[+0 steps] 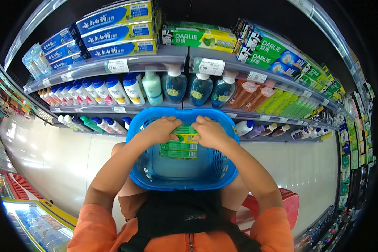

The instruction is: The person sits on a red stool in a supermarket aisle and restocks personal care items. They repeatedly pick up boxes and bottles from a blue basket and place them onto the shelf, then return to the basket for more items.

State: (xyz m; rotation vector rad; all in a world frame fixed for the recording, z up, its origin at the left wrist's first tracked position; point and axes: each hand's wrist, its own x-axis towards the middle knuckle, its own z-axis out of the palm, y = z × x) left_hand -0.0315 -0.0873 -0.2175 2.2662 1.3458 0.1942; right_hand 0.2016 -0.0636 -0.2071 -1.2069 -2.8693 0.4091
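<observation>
A blue plastic basket (225, 176) with slotted sides rests on my lap. Over its far part, my left hand (164, 128) and my right hand (208, 131) grip the two ends of a green and yellow toothpaste box (185, 137), fingers closed around it. Just below it, more green toothpaste boxes (178, 153) lie stacked at the far side inside the basket. The held box partly covers this stack. Whether it touches the boxes beneath, I cannot tell.
A store shelf (155, 60) ahead carries blue toothpaste boxes (117, 31) and green toothpaste boxes (197, 38). Lower down stand white bottles (132, 89) and dark blue bottles (200, 89). A red plastic stool (289, 206) is under me at right; a glass-topped cooler (40, 224) stands lower left.
</observation>
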